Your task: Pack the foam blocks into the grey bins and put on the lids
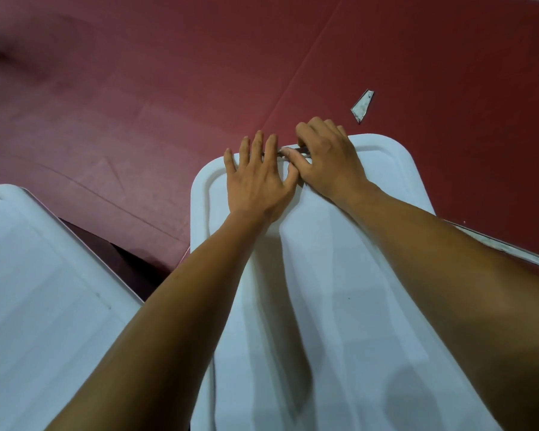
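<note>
A pale grey lid (pixel 339 275) lies flat on top of a bin below me, covering it, so no foam blocks show. My left hand (pixel 257 178) presses flat on the lid near its far edge, fingers straight and spread. Beside it, my right hand (pixel 324 157) has its fingers curled over the lid's far edge, pinching a thin dark clasp or strip (pixel 288 152) there. The two hands touch at the thumbs. A second pale grey lid (pixel 35 306) sits on another bin at the lower left.
Dark red floor (pixel 168 88) surrounds the bins, with a seam running diagonally across it. A small grey patch (pixel 362 105) lies on the floor just beyond my right hand. A dark narrow gap separates the two bins.
</note>
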Motion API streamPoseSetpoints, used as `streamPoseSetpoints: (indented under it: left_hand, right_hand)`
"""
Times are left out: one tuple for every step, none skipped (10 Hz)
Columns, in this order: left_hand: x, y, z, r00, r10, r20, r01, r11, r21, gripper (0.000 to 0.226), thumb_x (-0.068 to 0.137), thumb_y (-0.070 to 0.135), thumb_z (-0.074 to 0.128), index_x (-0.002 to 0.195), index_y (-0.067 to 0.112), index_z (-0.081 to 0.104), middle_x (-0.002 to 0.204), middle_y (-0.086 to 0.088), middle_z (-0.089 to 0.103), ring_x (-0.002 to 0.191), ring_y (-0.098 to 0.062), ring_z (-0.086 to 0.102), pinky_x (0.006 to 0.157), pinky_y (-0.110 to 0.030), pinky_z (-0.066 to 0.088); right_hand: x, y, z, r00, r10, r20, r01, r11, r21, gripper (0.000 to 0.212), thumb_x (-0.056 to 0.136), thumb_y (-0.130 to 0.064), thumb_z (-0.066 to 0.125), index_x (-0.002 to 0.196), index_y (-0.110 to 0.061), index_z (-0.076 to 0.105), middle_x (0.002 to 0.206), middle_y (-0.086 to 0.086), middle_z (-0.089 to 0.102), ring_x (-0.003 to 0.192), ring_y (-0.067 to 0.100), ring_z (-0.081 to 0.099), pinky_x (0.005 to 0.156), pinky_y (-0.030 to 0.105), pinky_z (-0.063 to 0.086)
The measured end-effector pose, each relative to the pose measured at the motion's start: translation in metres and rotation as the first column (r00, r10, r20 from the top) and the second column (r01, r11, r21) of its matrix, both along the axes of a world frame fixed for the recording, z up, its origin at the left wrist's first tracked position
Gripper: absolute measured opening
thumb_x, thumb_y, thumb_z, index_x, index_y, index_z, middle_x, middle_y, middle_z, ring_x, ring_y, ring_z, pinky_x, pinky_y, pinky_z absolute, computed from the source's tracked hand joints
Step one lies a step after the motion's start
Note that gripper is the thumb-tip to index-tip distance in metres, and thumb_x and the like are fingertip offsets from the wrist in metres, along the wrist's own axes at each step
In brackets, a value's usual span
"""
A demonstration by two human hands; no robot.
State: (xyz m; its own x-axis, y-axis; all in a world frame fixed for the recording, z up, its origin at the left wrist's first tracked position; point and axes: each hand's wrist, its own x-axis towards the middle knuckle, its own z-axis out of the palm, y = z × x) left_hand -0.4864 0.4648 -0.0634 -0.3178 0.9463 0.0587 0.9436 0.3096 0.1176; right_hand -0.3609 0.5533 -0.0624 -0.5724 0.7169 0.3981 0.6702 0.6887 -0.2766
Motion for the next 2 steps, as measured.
streamPoseSetpoints:
  left_hand:
    - [-0.003,0.006,0.021,0.997,-0.075,-0.036,0.071,0.991,-0.113,0.076,0.098,0.061,0.011,0.160,0.018,0.013,0.168,-0.005,0.003,0.155,-0.025,-0.001,0.123,-0.053,0.000]
    - [-0.002,0.007,0.053,0.973,-0.211,-0.097,0.191,0.964,-0.183,0.081,0.098,0.064,0.020,0.160,0.016,-0.003,0.167,-0.007,-0.010,0.154,-0.027,-0.010,0.124,-0.051,0.000]
  right_hand:
    - [-0.004,-0.003,0.029,0.980,0.052,0.194,-0.049,0.999,-0.022,0.027,0.102,-0.036,0.046,0.112,-0.013,0.054,0.109,0.009,0.059,0.098,0.028,0.053,0.087,0.039,0.040]
    - [-0.002,-0.009,0.065,0.889,0.092,0.449,-0.065,0.995,-0.076,0.031,0.099,-0.031,0.046,0.123,-0.013,0.054,0.121,0.010,0.058,0.112,0.029,0.051,0.099,0.041,0.035]
